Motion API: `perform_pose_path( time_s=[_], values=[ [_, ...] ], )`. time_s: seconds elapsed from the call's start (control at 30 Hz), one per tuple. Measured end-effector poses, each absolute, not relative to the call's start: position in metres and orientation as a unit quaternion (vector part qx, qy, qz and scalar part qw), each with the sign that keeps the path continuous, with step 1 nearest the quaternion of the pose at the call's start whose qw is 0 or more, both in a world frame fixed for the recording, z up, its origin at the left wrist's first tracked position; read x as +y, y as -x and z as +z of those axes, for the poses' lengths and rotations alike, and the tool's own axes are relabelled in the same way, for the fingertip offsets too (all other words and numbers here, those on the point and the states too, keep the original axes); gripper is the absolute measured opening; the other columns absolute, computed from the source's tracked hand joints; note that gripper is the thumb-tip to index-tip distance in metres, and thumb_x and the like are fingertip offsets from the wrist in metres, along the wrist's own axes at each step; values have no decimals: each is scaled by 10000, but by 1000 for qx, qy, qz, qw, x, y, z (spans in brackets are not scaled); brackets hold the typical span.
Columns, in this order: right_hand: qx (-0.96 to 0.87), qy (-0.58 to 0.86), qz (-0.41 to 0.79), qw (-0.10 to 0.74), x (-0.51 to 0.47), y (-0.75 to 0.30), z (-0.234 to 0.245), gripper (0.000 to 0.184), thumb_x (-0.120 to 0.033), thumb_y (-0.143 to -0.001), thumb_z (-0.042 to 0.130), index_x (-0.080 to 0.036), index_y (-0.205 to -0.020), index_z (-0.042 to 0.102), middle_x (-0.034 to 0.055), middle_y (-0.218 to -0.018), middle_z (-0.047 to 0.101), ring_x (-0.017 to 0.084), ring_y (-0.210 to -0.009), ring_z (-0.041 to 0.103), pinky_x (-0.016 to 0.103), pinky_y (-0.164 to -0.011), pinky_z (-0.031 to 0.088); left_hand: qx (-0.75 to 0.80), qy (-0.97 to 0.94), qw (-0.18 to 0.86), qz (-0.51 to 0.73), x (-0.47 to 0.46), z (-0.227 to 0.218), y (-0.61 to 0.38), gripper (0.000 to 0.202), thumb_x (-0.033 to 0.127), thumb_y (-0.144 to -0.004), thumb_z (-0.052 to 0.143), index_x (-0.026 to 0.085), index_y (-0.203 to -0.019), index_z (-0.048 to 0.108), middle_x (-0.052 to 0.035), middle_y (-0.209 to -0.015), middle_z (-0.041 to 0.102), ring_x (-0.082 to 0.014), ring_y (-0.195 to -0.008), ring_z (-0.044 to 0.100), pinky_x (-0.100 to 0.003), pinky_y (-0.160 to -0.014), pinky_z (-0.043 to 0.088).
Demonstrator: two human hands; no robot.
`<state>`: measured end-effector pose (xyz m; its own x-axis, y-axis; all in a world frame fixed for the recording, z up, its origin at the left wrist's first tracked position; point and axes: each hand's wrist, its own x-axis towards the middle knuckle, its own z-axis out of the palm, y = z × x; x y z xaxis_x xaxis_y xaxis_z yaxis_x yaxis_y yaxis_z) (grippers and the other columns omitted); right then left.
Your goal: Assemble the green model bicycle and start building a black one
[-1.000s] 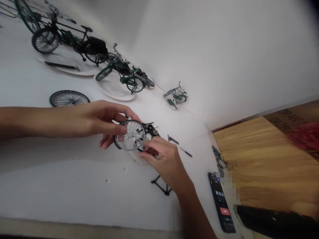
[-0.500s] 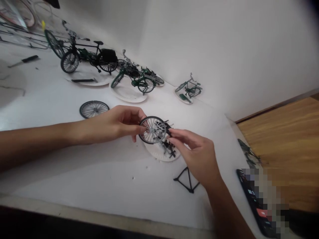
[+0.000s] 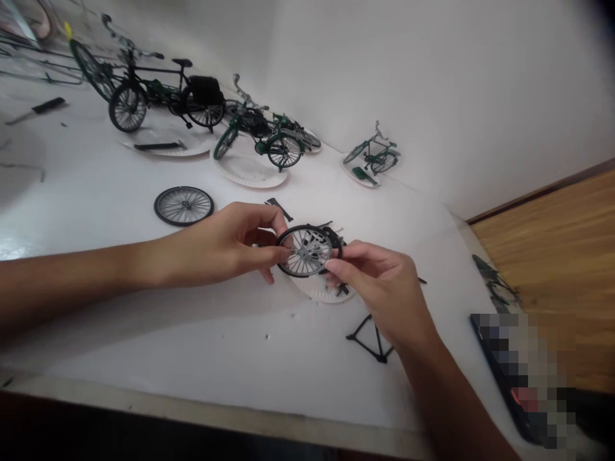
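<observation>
A small spoked model bicycle wheel (image 3: 305,251) with a black tyre is held upright above a white paper plate (image 3: 321,292). My left hand (image 3: 229,244) pinches its left rim with thumb and fingers. My right hand (image 3: 384,289) pinches its right side, fingers closed at the tyre. Small black model parts (image 3: 335,234) lie on the plate behind the wheel, partly hidden by it.
A loose spoked wheel (image 3: 183,205) lies flat at the left. A black triangular frame part (image 3: 369,339) lies near my right wrist. Several green and black model bicycles (image 3: 158,96) (image 3: 262,136) (image 3: 372,157) stand on plates along the wall. A phone (image 3: 521,378) lies at the right.
My right hand has come in from the plate and closed on the wheel's right side. The view has shifted, and the wheel now sits a little lower and further right.
</observation>
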<state>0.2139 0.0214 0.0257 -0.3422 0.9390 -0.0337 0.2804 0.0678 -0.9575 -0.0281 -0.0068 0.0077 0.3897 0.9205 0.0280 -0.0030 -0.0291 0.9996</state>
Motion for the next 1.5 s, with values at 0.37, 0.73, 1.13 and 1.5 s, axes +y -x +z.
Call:
perform_pose_path(
  time_s=[0.37, 0.73, 1.13, 1.5],
  values=[
    [-685, 470, 470, 300, 17, -205, 29, 156, -298, -748, 855, -181, -736, 753, -5, -678, 753, 86, -622, 701, 127, -585, 549, 427, -636, 524, 373, -11, 10, 29, 166, 264, -895, 691, 155, -823, 589, 2, -760, 646, -107, -683, 641, -171, -584, 546],
    [-714, 447, 464, 273, 14, -205, 29, 165, -308, -799, 818, -192, -707, 746, -13, -652, 741, 84, -609, 683, 146, -592, 541, 434, -696, 459, 341, -13, 19, 28, 196, 254, -932, 647, 141, -772, 630, 67, -569, 465, -35, -476, 383, -149, -466, 327],
    [-783, 398, 303, 369, 13, -201, 19, 477, -259, -775, 837, -183, -1232, 721, -7, -815, 724, 122, -717, 661, 261, -730, 618, 442, -592, 578, 348, -4, 10, 29, 201, 288, -960, 623, 148, -826, 569, 57, -556, 443, -50, -459, 379, -153, -413, 305],
    [-773, 396, 353, 347, 18, -207, 16, 513, -329, -747, 855, -287, -1241, 726, 11, -968, 775, 167, -805, 713, 318, -792, 631, 396, -541, 653, 353, -1, 4, 31, 245, 360, -923, 694, 143, -883, 586, 66, -549, 432, -42, -440, 371, -140, -400, 303]
  ],
)
